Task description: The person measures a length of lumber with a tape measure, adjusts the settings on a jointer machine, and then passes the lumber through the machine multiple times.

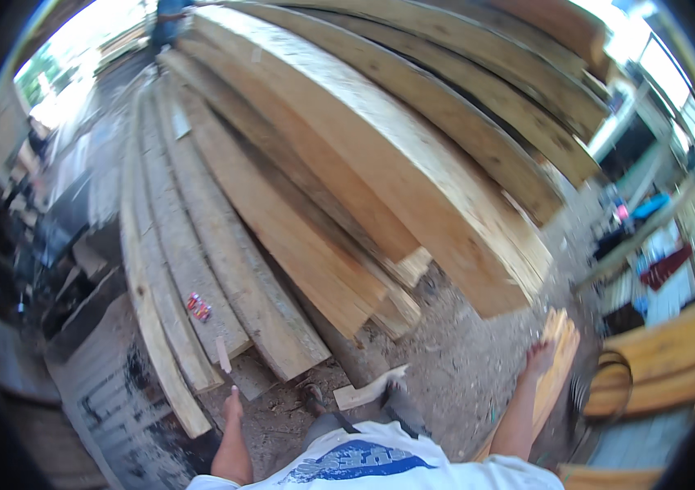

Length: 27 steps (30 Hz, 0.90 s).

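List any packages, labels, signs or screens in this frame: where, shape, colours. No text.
Small wrapper or packet: lies flat on a pale plank at lower left of the stack, ahead of the left hand; small oblong, red with white and dark bits, too small to tell more.
Shirt print: bottom centre, blue patch on the person's white shirt.
No signs or screens can be made out.

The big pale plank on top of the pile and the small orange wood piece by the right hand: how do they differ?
The big pale plank is long, wide and light; the small orange wood piece is short, narrow and strongly coloured. The plank rests on the pile, away from both hands; the right hand touches the orange piece. Both are sawn wood.
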### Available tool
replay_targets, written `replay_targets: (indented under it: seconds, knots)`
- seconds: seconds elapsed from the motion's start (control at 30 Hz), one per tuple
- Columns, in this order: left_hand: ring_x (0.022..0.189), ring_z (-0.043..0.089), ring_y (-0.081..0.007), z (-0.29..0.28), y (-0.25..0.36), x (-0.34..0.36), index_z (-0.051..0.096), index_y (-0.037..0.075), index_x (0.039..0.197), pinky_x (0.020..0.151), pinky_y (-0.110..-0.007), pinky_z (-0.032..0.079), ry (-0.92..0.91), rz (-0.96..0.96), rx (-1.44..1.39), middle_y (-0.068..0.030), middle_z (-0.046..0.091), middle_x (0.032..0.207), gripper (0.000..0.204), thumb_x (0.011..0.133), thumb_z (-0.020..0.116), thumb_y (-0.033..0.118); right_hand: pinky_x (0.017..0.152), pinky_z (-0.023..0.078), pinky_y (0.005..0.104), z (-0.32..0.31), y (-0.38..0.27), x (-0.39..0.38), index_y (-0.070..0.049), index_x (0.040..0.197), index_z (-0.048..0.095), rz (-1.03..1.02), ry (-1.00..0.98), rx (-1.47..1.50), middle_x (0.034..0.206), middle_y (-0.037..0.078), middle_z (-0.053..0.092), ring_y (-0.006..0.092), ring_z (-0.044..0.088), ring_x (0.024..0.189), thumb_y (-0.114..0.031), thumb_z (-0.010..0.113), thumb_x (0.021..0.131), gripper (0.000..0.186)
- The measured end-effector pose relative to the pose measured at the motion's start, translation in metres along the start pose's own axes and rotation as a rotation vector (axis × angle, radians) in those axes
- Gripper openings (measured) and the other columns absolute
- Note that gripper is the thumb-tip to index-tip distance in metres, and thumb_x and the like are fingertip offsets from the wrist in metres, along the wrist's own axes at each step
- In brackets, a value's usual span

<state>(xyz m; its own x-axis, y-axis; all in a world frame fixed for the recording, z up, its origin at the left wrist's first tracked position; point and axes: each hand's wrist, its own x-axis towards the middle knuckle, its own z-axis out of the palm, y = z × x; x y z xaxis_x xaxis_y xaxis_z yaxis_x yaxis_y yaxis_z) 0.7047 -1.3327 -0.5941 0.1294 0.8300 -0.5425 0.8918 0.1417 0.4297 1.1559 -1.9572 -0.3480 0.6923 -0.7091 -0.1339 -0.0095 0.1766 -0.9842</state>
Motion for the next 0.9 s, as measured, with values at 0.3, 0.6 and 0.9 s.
replay_targets:
  seconds: [0.3,0.6,0.9]
  knots:
    - [0.102,0.063,-0.0198,0.106,0.170,-0.167,0.069,-0.001,0.111,0.091,-0.034,0.045,-0.418,0.342,-0.216,-0.0154,0.070,0.105,0.058,0.092,0.057,0.053,0.118,0.010,0.0463,0.109,-0.049,0.086,-0.007,0.156,0.015,-0.346,-0.387,-0.156,0.159,0.020,0.023,0.0308,0.021,0.147,-0.073,0.030,0.093,0.092]
    - [0.084,0.065,-0.0196,0.098,0.105,-0.247,0.072,0.002,0.106,0.078,-0.036,0.049,-0.212,0.145,-0.206,-0.0121,0.071,0.090,0.059,0.092,0.055,0.057,0.117,0.022,0.0416,0.153,-0.028,-0.006,0.005,0.149,0.025,0.022,-0.704,0.369,0.154,0.019,0.029,0.0306,0.034,0.139,-0.058,0.016,0.103,0.079]
    - [0.085,0.063,-0.0185,0.124,0.090,-0.288,0.074,0.002,0.097,0.080,-0.035,0.047,-0.106,-0.086,-0.187,-0.0112,0.070,0.085,0.060,0.091,0.056,0.059,0.114,0.025,0.0411,0.147,-0.022,0.011,0.006,0.149,0.025,-0.181,-0.556,0.087,0.151,0.022,0.032,0.0314,0.035,0.137,-0.040,0.034,0.105,0.064]
